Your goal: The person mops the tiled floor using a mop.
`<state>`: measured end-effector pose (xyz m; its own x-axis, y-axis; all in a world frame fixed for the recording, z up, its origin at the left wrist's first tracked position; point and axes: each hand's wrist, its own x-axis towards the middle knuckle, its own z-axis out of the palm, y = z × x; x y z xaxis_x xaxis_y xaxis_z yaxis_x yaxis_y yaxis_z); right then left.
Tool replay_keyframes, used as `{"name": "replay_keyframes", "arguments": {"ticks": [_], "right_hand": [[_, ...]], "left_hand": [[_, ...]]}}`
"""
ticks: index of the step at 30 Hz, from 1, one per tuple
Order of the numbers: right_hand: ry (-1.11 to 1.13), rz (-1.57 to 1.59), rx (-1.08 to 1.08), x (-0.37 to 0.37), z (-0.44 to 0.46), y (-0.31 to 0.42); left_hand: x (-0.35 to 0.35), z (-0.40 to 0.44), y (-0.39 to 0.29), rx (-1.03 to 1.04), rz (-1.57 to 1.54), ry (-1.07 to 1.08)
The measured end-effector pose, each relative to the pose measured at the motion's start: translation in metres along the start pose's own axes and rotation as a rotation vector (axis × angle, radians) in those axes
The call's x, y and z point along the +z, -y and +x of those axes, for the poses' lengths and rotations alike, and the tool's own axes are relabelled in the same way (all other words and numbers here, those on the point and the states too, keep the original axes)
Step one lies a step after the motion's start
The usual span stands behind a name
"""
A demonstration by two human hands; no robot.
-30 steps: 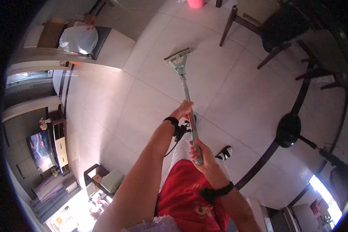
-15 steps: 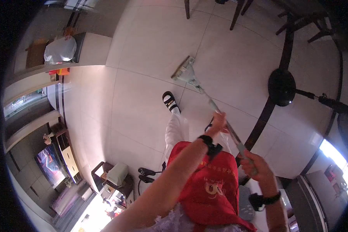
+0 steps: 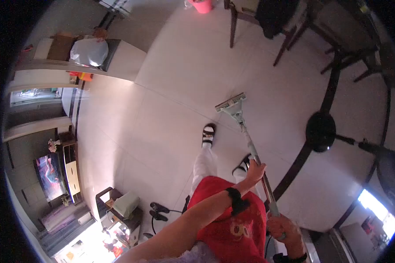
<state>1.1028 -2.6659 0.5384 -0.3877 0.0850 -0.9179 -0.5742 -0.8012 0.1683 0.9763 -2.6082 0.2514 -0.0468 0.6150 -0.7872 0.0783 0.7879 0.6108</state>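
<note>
A squeeze mop (image 3: 235, 109) with a pale, wide flat head and a long handle stretches out over the light tiled floor (image 3: 171, 92). Partway down its handle, my left hand (image 3: 255, 171) is closed around the pole. My right hand (image 3: 286, 229) grips the handle's near end, beside my red apron (image 3: 237, 219). The mop head lies just ahead of my feet, where a black sandal (image 3: 209, 133) shows below the white trouser leg.
A black round stand base (image 3: 320, 131) rests on the dark floor strip at the right. Dark chairs (image 3: 289, 39) stand at the far right, and a pink bucket (image 3: 201, 5) at the top. A small cart (image 3: 125, 210) and black slippers (image 3: 159, 211) are at lower left.
The mop head has swung right and turned, and sits nearer my feet in the view. Both hands are lower in view, still on the handle. The pink bucket has come into sight.
</note>
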Motion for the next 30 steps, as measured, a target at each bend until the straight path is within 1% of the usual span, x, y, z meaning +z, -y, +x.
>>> {"name": "replay_keyframes", "arguments": {"ticks": [1,2,3,4,5,6,8,10,12,14,16,19,22,23,24,25,26,28,30], "right_hand": [[-0.013,0.004,-0.010,-0.004,0.003,-0.004],[0.019,0.064,0.043,-0.001,0.017,-0.003],[0.041,-0.005,-0.038,0.011,0.028,0.001],[0.063,-0.074,-0.118,0.031,0.040,0.007],[0.086,-0.144,-0.198,0.052,0.054,0.015],[0.180,-0.091,-0.170,0.073,0.072,0.024],[0.368,0.015,-0.111,0.117,0.112,0.046],[0.362,0.061,-0.122,0.151,0.157,0.065],[0.487,0.110,-0.137,0.201,0.191,0.088],[0.547,0.136,-0.098,0.241,0.234,0.106],[0.572,0.196,-0.081,0.278,0.265,0.128],[0.632,0.254,-0.069,0.325,0.299,0.159],[0.676,0.289,-0.028,0.349,0.322,0.179],[0.687,0.305,-0.008,0.353,0.331,0.183],[0.644,0.338,-0.001,0.351,0.339,0.180],[0.600,0.370,0.007,0.346,0.345,0.172],[0.557,0.403,0.014,0.343,0.354,0.168],[0.508,0.403,-0.005,0.350,0.374,0.168],[0.452,0.398,-0.016,0.347,0.380,0.167]], "left_hand": [[-0.006,0.000,-0.018,0.020,-0.006,-0.019],[-0.016,-0.001,-0.035,-0.027,-0.033,-0.007],[-0.031,0.003,-0.059,-0.074,-0.060,0.006],[-0.046,0.026,-0.071,-0.059,-0.068,0.011],[-0.063,0.040,-0.095,-0.066,-0.169,0.018],[-0.081,0.055,-0.120,-0.074,-0.269,0.026],[-0.116,0.109,-0.139,-0.020,-0.231,0.081],[-0.150,0.136,-0.194,-0.032,-0.280,0.036],[-0.190,0.183,-0.215,-0.027,-0.216,0.095],[-0.224,0.224,-0.238,0.004,-0.224,0.085],[-0.255,0.275,-0.256,-0.010,-0.167,0.153],[-0.283,0.315,-0.303,-0.032,-0.095,0.242],[-0.292,0.351,-0.324,-0.068,-0.059,0.167],[-0.292,0.368,-0.315,0.002,0.146,0.178],[-0.293,0.398,-0.290,0.068,0.358,0.191],[-0.295,0.413,-0.280,0.202,0.664,0.271],[-0.298,0.428,-0.270,0.365,0.957,0.316],[-0.304,0.441,-0.263,0.847,1.717,0.537],[-0.299,0.450,-0.251,0.657,1.667,0.458]]}}
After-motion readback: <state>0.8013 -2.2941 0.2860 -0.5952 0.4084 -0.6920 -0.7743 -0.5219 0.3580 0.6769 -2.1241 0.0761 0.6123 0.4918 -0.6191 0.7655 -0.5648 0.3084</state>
